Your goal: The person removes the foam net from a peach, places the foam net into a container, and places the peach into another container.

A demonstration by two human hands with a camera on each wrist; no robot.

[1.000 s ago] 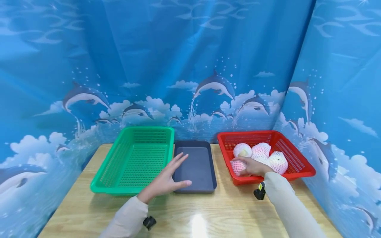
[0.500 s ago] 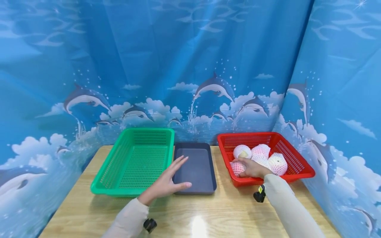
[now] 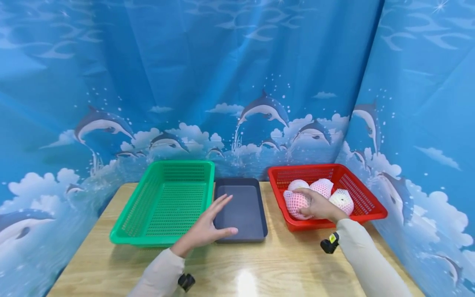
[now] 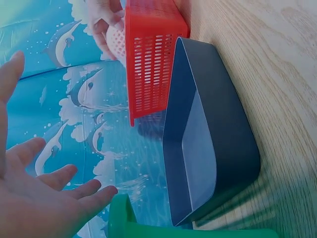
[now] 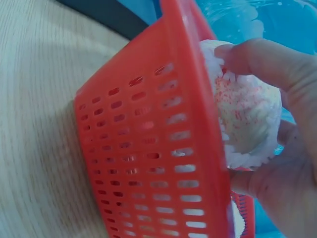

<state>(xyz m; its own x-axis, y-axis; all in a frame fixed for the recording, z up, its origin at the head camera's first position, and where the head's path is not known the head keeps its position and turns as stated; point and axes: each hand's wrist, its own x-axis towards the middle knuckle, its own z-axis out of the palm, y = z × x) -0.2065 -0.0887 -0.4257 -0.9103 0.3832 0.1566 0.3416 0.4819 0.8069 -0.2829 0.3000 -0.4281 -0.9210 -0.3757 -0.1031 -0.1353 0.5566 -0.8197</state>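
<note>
My right hand (image 3: 322, 205) grips a round fruit in a pink-white foam net (image 3: 295, 204) at the near left of the red basket (image 3: 367, 194). In the right wrist view thumb and fingers are around this fruit (image 5: 247, 111), level with the basket's rim; pale skin with red specks shows at the net's open end. More fruits lie behind and beside it: a white-netted one (image 3: 298, 184), a pink-netted one (image 3: 323, 187) and another white-netted one (image 3: 342, 201). My left hand (image 3: 208, 226) hovers with spread fingers by the left edge of the dark grey tray (image 3: 243, 206), holding nothing.
A green basket (image 3: 174, 206) with nothing in it stands left of the tray. Both baskets and the tray sit on a wooden table (image 3: 222, 268). A blue dolphin-print curtain (image 3: 237, 82) hangs behind and along the right side.
My right hand has closed more fully on the pink-netted fruit and raised it a little, so more of it shows. The left hand keeps its place.
</note>
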